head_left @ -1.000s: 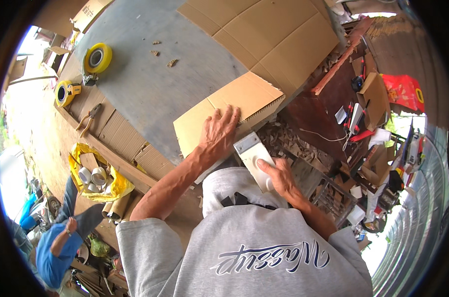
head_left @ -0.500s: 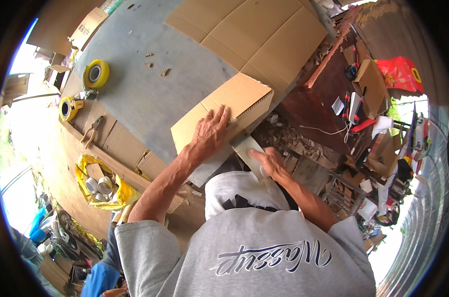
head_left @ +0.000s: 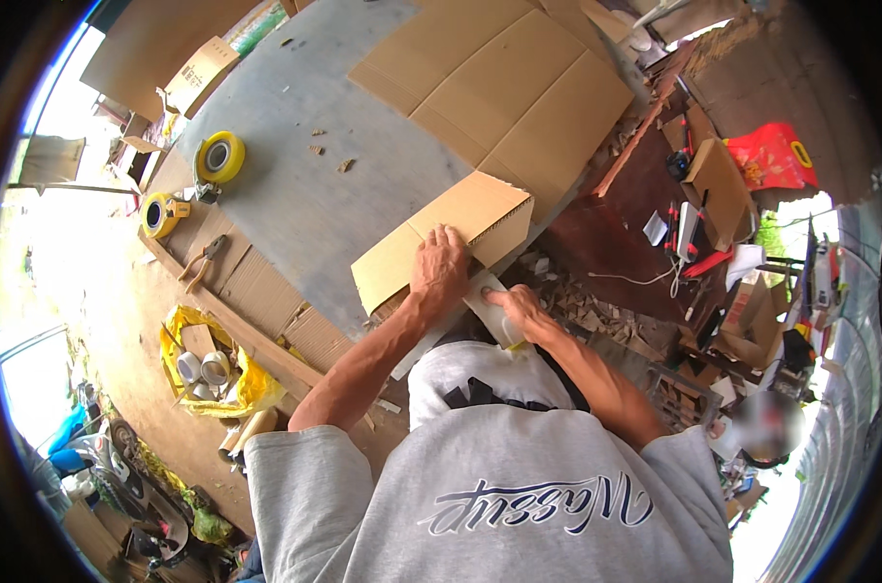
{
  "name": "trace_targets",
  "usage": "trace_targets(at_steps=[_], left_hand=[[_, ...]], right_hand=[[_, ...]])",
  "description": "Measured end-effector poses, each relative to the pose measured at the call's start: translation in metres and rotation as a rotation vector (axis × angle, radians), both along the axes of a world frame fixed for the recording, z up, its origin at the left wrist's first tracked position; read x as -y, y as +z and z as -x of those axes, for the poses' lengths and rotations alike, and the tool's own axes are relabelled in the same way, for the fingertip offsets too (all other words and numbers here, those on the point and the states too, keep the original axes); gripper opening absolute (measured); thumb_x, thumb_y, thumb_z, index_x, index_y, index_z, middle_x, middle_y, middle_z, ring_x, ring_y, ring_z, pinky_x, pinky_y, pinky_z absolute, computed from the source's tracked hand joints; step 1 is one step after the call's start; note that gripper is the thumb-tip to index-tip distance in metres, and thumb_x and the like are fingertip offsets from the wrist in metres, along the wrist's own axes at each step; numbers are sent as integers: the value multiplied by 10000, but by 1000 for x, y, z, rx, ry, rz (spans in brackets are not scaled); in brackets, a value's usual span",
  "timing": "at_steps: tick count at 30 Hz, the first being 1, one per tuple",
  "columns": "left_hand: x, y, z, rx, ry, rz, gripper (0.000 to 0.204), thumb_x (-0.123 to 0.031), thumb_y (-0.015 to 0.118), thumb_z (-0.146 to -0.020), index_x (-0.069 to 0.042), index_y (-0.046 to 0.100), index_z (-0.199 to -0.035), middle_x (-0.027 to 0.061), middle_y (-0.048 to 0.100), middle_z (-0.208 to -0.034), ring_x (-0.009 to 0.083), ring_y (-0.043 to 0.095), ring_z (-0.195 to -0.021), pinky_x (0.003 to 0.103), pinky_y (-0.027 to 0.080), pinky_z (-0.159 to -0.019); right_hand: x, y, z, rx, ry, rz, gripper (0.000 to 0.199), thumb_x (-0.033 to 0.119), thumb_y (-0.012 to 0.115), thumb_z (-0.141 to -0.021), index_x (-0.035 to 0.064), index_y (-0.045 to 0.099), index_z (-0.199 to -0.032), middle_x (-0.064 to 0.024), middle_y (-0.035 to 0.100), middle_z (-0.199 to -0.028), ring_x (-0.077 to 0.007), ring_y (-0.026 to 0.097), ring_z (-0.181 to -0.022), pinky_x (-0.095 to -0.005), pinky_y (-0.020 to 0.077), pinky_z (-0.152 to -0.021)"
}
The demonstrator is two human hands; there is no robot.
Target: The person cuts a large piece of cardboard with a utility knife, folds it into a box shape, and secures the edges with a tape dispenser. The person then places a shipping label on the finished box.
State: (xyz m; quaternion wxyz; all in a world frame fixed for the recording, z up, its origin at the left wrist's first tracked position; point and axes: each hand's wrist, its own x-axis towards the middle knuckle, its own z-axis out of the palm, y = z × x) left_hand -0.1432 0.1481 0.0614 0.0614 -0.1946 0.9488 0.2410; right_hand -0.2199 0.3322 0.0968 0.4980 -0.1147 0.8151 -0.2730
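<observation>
A folded piece of brown cardboard (head_left: 392,267) lies at the near edge of the grey work surface, its corrugated edge showing at the right. My left hand (head_left: 440,262) rests on top with its fingers laid out along it. Close by on the right, my right hand (head_left: 521,309) grips a flat, pale, plate-like tool (head_left: 490,309), thumb on its upper face. The tool's far end meets the cardboard's near side beside my left fingers; whether it has a sharp edge I cannot tell. A large creased cardboard sheet (head_left: 499,92) lies beyond the folded piece.
Two yellow tape rolls (head_left: 221,156) and pliers (head_left: 205,262) lie at the left. A yellow bag (head_left: 256,391) holding several tape cores sits below them. Cardboard scraps (head_left: 604,291) fill the space right of my hands, beside a dark red cabinet (head_left: 611,228).
The view has shifted slightly. My left hand's fingers have drawn closer together on the cardboard, and my right hand with the pale tool has come nearer to it.
</observation>
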Motion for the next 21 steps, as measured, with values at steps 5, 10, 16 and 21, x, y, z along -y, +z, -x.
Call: trace_targets(at_steps=[5, 10, 16, 21], left_hand=[[-5, 8, -6, -21, 3, 25, 633, -281, 652, -941, 122, 487, -1402, 328, 526, -1464, 428, 542, -1348, 484, 469, -1088], [-3, -2, -10, -43, 34, 42, 668, -312, 678, -921, 104, 492, -1409, 316, 530, -1474, 407, 546, -1361, 478, 471, -1096], [0, -8, -5, -35, 13, -5, 661, -277, 701, -912, 111, 491, -1405, 327, 542, -1448, 435, 556, -1340, 508, 481, -1071], [-6, 20, 20, 115, 78, 28, 522, -329, 738, -883, 109, 636, -1148, 255, 696, -1134, 393, 677, -1056, 504, 535, -905]], right_hand=[[-9, -2, -8, 87, -57, 74, 595, 461, 597, -887, -88, 495, -681, -169, 462, -589, -220, 420, -610, -454, 397, -604], [22, 29, 1, -61, 142, -160, 591, 449, 590, -874, -138, 651, -851, -343, 668, -825, -394, 718, -840, -466, 526, -726], [6, 3, -25, -59, 336, -267, 676, 510, 710, -861, -108, 707, -1135, -341, 699, -1165, -416, 683, -1171, -462, 528, -974], [-36, -8, -5, -106, 153, -142, 644, 539, 697, -856, -104, 718, -881, -185, 652, -750, -241, 622, -752, -450, 485, -701]])
